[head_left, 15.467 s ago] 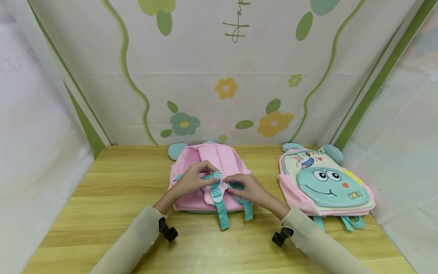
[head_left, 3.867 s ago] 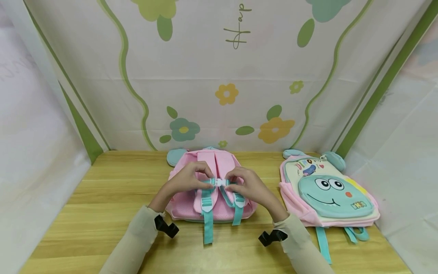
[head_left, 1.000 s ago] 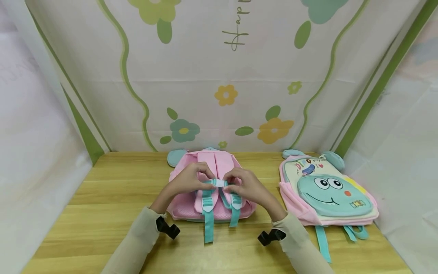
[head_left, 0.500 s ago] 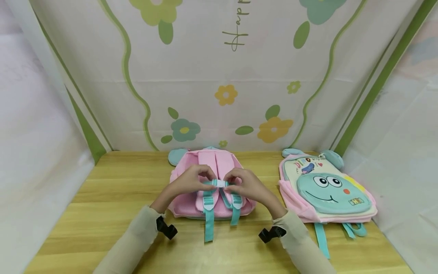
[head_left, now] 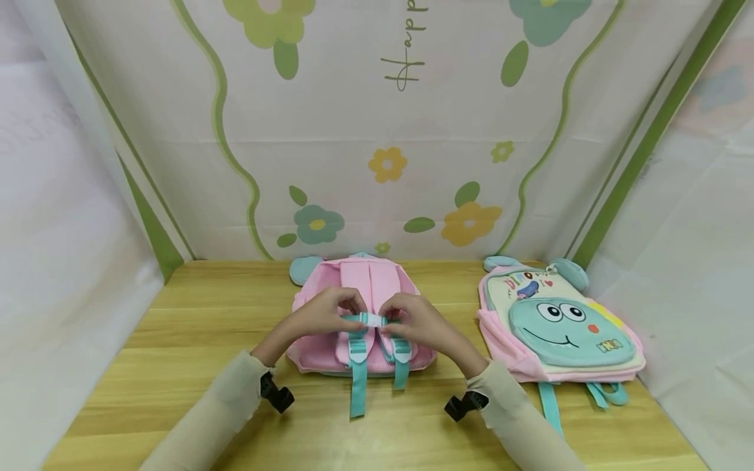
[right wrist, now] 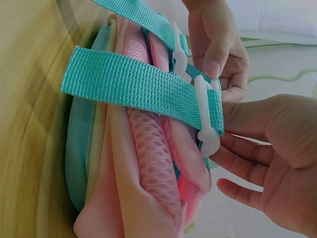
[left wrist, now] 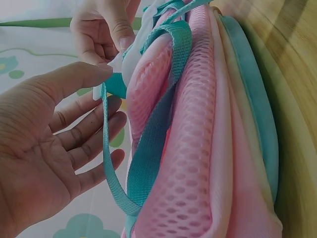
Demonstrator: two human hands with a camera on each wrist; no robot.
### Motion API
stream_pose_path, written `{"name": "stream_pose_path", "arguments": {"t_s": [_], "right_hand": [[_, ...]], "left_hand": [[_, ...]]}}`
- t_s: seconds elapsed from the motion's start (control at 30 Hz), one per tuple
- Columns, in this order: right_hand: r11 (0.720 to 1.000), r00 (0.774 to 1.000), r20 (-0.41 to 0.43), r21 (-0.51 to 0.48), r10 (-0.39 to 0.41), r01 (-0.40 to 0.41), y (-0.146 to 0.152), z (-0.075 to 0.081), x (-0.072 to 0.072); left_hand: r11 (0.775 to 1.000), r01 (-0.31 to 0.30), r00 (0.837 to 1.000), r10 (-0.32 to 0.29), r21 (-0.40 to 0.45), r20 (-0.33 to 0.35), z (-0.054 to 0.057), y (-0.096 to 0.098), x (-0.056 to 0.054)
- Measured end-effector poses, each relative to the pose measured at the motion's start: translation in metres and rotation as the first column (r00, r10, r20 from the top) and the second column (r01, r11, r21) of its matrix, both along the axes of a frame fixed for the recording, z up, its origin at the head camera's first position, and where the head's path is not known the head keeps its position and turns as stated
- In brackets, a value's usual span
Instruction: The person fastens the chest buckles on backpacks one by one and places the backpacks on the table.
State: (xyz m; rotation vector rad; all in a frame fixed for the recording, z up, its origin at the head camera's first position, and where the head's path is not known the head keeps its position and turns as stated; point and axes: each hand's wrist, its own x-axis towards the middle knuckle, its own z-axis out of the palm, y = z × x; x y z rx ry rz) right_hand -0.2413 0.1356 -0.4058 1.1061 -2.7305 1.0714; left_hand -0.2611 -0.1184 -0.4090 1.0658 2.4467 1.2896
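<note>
A pink backpack (head_left: 307, 354) lies with its back panel and shoulder straps facing up. Across the straps runs a teal chest strap with a white side-release buckle (head_left: 374, 320), its halves joined. My left hand (head_left: 326, 313) pinches the buckle's left end between thumb and fingers. At the other end, my right hand (head_left: 419, 320) pinches the strap beside the buckle. In the right wrist view, a white strap adjuster (right wrist: 203, 111) partly hides the right fingertips. Teal webbing (left wrist: 153, 148) hangs in a loop by the left fingers in the left wrist view.
A second backpack (head_left: 571, 330), pink and cream with a teal smiling face, lies face up on the right. Both sit on a wooden table (head_left: 177, 366). A flowered white cloth (head_left: 330, 98) stands behind, with more cloth at both sides.
Earliest, the buckle halves were apart; later they met with a gap, and by one second ago they were fully joined. Since then both hands have shifted slightly left and down with the buckle.
</note>
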Motion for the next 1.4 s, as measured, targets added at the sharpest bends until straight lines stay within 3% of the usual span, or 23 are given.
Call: {"name": "stream_pose_path", "arguments": {"t_s": [0.37, 0.6, 1.0, 1.4], "right_hand": [[0.994, 0.999, -0.041, 0.105, 0.013, -0.009, -0.007, -0.01, -0.002], [0.99, 0.998, -0.06, 0.141, 0.013, -0.005, -0.007, -0.012, -0.002], [0.987, 0.998, -0.057, 0.162, 0.028, -0.018, -0.007, -0.015, -0.003], [0.987, 0.997, -0.055, 0.156, 0.05, -0.041, -0.003, -0.013, -0.006]], "left_hand": [[0.998, 0.025, 0.999, -0.024, -0.051, 0.025, -0.007, -0.005, -0.001], [0.998, 0.008, 1.0, -0.007, -0.07, 0.014, -0.013, -0.004, -0.002], [0.993, -0.047, 0.998, 0.043, -0.105, -0.042, -0.016, -0.002, 0.001], [0.994, -0.066, 0.998, 0.065, -0.083, -0.009, -0.023, -0.004, -0.004]]}}
